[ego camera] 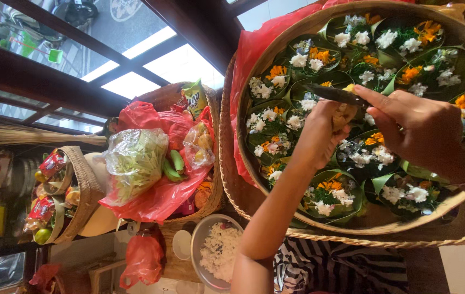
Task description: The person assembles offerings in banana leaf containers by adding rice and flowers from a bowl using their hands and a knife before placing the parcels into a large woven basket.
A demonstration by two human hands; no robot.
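Note:
A big round woven tray (374, 224) holds several green leaf cups (330, 197) filled with white and orange flowers. My left hand (319, 133) reaches over the middle of the tray and pinches a small pale yellow piece (344, 115). My right hand (425, 130) comes in from the right and grips a dark-bladed knife (331, 93), index finger laid along its back. The blade lies right at the yellow piece, above the flower cups. Both hands are close together, almost touching.
Red plastic (251, 51) lines the tray's left rim. A woven basket (210, 201) to the left holds red bags, a clear bag of greens (134, 163) and green bananas. A metal bowl of white rice (219, 253) sits below. A smaller basket of fruit and snack packs (74, 190) stands far left.

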